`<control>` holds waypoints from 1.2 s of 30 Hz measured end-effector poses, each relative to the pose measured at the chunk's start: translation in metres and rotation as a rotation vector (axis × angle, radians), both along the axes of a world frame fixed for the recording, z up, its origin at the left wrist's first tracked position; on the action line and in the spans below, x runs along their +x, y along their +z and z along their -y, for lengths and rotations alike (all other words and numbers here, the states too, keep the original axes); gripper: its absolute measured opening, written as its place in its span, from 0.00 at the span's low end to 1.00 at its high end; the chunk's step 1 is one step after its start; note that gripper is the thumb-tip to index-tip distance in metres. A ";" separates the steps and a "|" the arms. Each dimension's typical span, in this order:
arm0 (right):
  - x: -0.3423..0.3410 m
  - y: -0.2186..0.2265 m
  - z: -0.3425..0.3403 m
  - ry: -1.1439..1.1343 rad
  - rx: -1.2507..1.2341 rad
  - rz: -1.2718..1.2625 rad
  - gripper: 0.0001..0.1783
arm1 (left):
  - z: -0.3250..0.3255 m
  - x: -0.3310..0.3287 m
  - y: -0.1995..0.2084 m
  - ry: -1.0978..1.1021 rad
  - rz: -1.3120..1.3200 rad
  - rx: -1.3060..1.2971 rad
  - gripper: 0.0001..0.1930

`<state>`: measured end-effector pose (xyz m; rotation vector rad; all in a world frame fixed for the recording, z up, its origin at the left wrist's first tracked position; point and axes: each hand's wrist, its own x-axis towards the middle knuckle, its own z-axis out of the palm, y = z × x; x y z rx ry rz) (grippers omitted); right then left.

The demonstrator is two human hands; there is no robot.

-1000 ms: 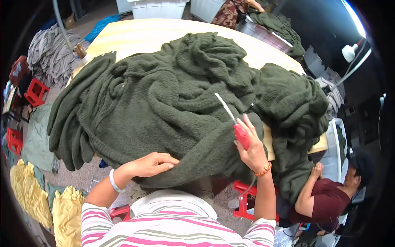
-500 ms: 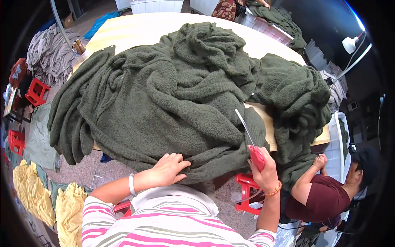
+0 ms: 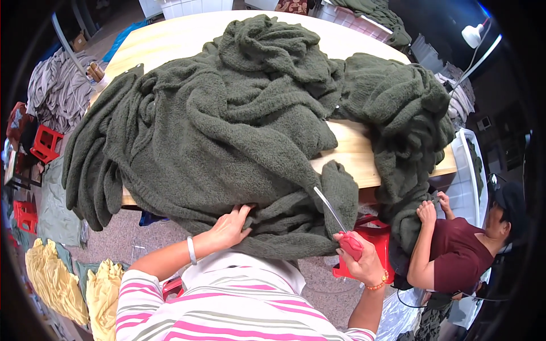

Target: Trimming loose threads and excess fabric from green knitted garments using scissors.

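A heap of dark green, fluffy knit garments (image 3: 187, 148) covers much of the table, draping over its near edge toward me. My left hand (image 3: 230, 226) is at the near edge of the heap. Its fingers grip a fold, with their tips partly hidden in the cloth. In my right hand (image 3: 367, 264) is a red-handled tool (image 3: 350, 245) with a long, thin metal shaft pointing up and left. The shaft's tip lies over the garment, beside a sleeve-like folded end (image 3: 340, 193). Whether tip and cloth touch I cannot tell.
The light wooden table (image 3: 358, 150) shows bare wood right of centre. A co-worker (image 3: 458, 253) in dark red sits at the right, hands at the hanging green cloth. Beneath stands a red stool (image 3: 372, 250). A white bin (image 3: 469, 170) is at the right, a lamp (image 3: 472, 35) behind.
My right hand and the tool have moved slightly left and down, away from the far cloth. The sleeve-like end now stands apart, exposing more table. My left fingers have tucked into the fold.
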<state>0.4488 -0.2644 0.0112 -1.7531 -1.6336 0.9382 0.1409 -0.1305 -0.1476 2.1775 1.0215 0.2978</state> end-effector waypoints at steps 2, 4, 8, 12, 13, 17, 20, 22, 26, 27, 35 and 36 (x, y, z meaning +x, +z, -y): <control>-0.002 -0.010 -0.002 0.011 0.028 -0.009 0.18 | -0.004 -0.008 -0.001 -0.051 -0.120 -0.048 0.29; -0.009 -0.012 -0.010 0.056 0.016 0.071 0.21 | -0.009 -0.012 0.028 -0.148 0.279 -0.263 0.22; -0.037 -0.015 -0.038 0.236 0.121 -0.080 0.35 | -0.019 -0.018 0.114 -0.179 0.447 -0.381 0.10; -0.069 -0.040 -0.090 0.391 0.183 -0.266 0.43 | -0.028 -0.021 0.170 -0.209 0.551 -0.313 0.08; -0.070 -0.049 -0.098 0.419 0.097 -0.339 0.43 | -0.032 -0.027 0.179 -0.205 0.559 -0.305 0.08; -0.061 -0.053 -0.107 0.453 -0.059 -0.346 0.37 | -0.051 -0.054 0.212 0.055 0.633 -0.273 0.09; -0.029 -0.043 -0.101 0.334 -0.074 -0.351 0.30 | -0.074 -0.079 0.221 0.214 0.675 -0.256 0.10; -0.005 -0.001 -0.102 0.205 -0.085 -0.219 0.26 | -0.092 -0.092 0.215 0.271 0.674 -0.261 0.09; 0.005 0.065 -0.132 0.066 0.218 -0.181 0.23 | -0.127 -0.091 0.183 0.316 0.767 -0.267 0.09; 0.000 0.068 -0.150 0.074 0.297 -0.106 0.22 | -0.136 -0.087 0.170 0.329 0.771 -0.243 0.09; -0.013 -0.057 -0.233 0.091 0.227 0.250 0.24 | -0.171 -0.048 0.059 0.652 0.136 0.391 0.14; -0.021 -0.053 -0.231 0.073 0.188 0.234 0.25 | -0.159 -0.044 0.066 0.652 0.045 0.619 0.16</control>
